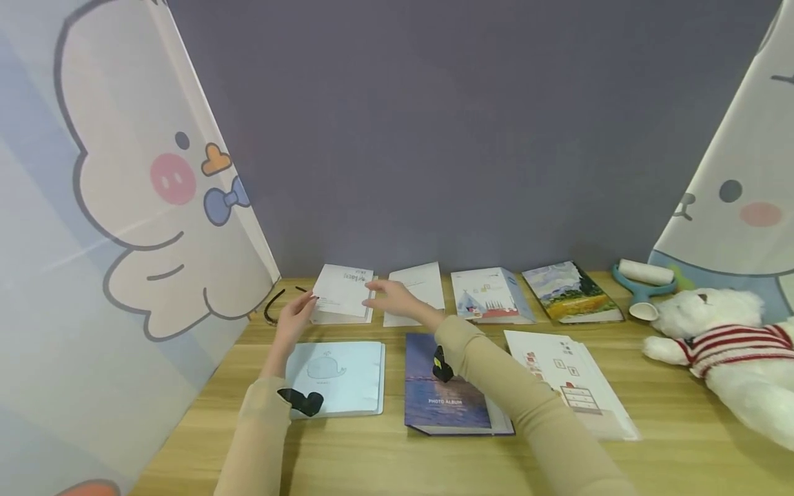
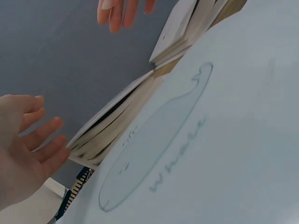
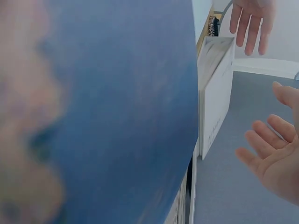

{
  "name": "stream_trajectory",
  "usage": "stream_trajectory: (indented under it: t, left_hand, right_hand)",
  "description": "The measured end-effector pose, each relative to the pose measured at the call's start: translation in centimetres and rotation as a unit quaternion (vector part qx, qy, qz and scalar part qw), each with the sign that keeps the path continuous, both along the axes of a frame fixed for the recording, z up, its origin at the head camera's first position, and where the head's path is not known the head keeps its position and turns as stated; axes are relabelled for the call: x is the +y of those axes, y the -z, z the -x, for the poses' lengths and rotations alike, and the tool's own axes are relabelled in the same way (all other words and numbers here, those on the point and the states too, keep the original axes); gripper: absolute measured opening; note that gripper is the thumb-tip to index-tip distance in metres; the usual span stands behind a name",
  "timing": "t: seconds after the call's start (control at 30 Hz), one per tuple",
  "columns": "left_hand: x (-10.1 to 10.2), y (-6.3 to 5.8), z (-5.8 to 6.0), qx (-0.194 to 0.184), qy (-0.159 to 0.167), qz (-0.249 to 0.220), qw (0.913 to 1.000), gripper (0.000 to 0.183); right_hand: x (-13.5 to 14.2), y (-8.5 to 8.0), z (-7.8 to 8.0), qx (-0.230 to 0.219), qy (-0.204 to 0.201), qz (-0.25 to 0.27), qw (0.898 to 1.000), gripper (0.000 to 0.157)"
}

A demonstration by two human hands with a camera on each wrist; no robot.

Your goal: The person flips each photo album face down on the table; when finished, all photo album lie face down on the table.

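Note:
A white book (image 1: 341,293) with dark lettering lies in the back row at the left, its cover lifted a little on one side above the pages (image 2: 117,123). My left hand (image 1: 294,318) is at the book's left side, fingers loosely bent, fingertips right by its corner in the left wrist view. On the other side, my right hand (image 1: 397,299) hovers beside the right edge, with fingers spread and a gap to the white cover (image 3: 217,98) in the right wrist view. Neither palm holds anything. Under my left forearm lies a pale blue whale-drawing book (image 1: 338,375).
A photo album (image 1: 443,396) lies partly under my right sleeve. More books stand along the back: a plain white one (image 1: 418,286), a tent-cover one (image 1: 484,296) and a landscape-painting one (image 1: 573,293). A furniture-drawing book (image 1: 571,386), a lint roller (image 1: 645,272) and a white teddy bear (image 1: 732,351) sit right.

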State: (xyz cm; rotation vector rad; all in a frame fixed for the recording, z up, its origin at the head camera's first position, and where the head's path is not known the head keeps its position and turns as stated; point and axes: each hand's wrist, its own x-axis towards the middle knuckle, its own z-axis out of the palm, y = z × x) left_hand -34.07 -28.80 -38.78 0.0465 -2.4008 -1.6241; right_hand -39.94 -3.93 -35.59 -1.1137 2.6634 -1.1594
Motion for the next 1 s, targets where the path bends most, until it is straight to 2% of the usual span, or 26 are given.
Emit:
stream_trajectory:
  t: [0.23,0.33,0.5,0.73,1.0]
  left_hand:
    - [-0.7,0.8,-0.1,-0.021,-0.032,-0.009,0.9992,0.052]
    - [-0.8,1.0,0.0,-0.05,-0.029,-0.004,0.9983,0.057]
    - [-0.9,1.3,0.3,-0.09,-0.012,0.016,0.9958,0.06]
    - [-1.2,1.6,0.6,-0.092,0.004,-0.006,0.9957,0.058]
    - [-1.0,1.4,0.3,-0.092,-0.001,-0.003,0.9957,0.051]
  right_hand:
    - [-1.5,0.7,0.6,-0.015,-0.018,-0.016,1.0,0.053]
    - [-2.0,0.9,0.9,-0.021,-0.028,-0.034,0.999,0.054]
    - [-2.4,1.1,1.0,-0.059,-0.042,-0.094,0.993,0.059]
    - [-3.0,1.5,0.7,-0.104,-0.05,-0.168,0.979,0.064]
    - [-2.9,1.3,0.2,-0.11,-0.042,-0.203,0.972,0.065]
